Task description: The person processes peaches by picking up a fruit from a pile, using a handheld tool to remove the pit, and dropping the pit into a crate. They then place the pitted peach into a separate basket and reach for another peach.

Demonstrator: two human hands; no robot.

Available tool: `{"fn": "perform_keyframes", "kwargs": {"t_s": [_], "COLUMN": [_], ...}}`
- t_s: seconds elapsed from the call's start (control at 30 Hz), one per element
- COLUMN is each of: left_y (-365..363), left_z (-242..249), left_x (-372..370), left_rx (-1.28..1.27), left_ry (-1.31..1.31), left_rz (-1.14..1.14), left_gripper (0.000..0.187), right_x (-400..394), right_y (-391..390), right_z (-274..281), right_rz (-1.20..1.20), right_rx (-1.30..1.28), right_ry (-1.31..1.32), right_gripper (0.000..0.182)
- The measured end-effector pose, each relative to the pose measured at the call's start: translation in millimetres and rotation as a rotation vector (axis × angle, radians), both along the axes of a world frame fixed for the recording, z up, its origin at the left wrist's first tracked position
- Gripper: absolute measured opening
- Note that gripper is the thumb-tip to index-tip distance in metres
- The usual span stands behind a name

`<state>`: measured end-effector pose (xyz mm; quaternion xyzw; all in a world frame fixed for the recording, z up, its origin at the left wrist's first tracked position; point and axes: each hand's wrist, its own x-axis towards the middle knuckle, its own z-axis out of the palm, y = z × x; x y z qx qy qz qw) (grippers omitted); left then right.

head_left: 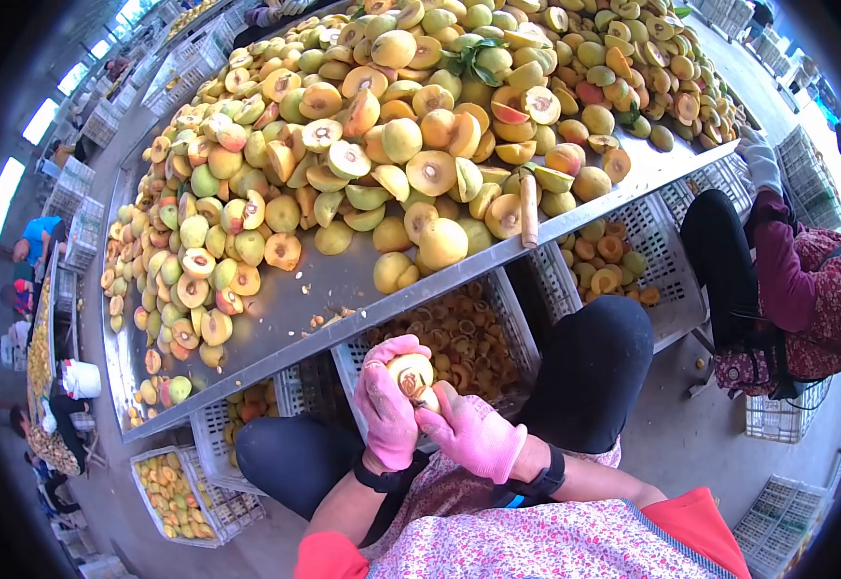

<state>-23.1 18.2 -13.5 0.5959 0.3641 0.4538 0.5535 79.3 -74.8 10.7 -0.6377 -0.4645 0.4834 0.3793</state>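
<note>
My left hand (388,405), in a pink glove, is closed around a cut yellow peach (411,371) whose brown pit hollow faces up. Against the lower side of that peach, my right hand (470,431), also pink-gloved, has its fingers closed; what they grip is hidden from me. Both hands are over my lap, just before the metal table's edge (343,338). Below them a white crate (514,318) holds many peach pieces. A wooden handle (529,210) rests upright at the table's rim, beside a heap of whole and halved peaches (382,135).
Crates of fruit stand under the table, including a white crate (232,516) at lower left and another (666,246) at right. A co-worker in a purple sleeve (787,280) sits close on my right. More people and a white bucket (81,378) are at left.
</note>
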Motion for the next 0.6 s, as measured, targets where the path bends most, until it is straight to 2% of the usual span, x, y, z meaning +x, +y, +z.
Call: {"fn": "perform_keyframes", "kwargs": {"t_s": [0.1,0.2,0.23,0.3,0.37,0.4,0.5,0.53,0.6], "left_y": [7,4,4,4,2,3,12,15,12], "left_z": [1,9,9,6,18,26,20,21,22], "left_x": [-4,3,4,6,16,13,13,10,10], "left_rx": [-0.127,-0.222,-0.283,-0.27,-0.162,-0.137,-0.059,-0.032,-0.018], "left_ry": [0.089,0.073,0.041,0.021,-0.114,-0.096,-0.109,-0.07,-0.058], "left_rz": [-0.131,-0.089,-0.073,-0.069,0.039,-0.024,0.065,0.038,0.025], "left_gripper": [0.059,0.061,0.061,0.062,0.062,0.063,0.064,0.063,0.062], "right_x": [1,5,7,10,11,11,12,11,9], "right_y": [-5,-4,-2,2,2,3,6,3,4], "right_z": [-7,-5,-3,-1,-6,-7,-2,-2,2], "right_rz": [-0.006,0.018,0.045,0.071,-0.001,-0.069,-0.098,-0.087,-0.092], "right_rx": [-0.027,-0.037,-0.056,-0.062,0.186,0.359,0.404,0.271,0.247], "right_ry": [0.018,0.046,-0.025,-0.1,-0.21,-0.27,-0.216,-0.164,-0.143], "right_gripper": [0.032,0.032,0.033,0.035,0.031,0.027,0.026,0.026,0.027]}}
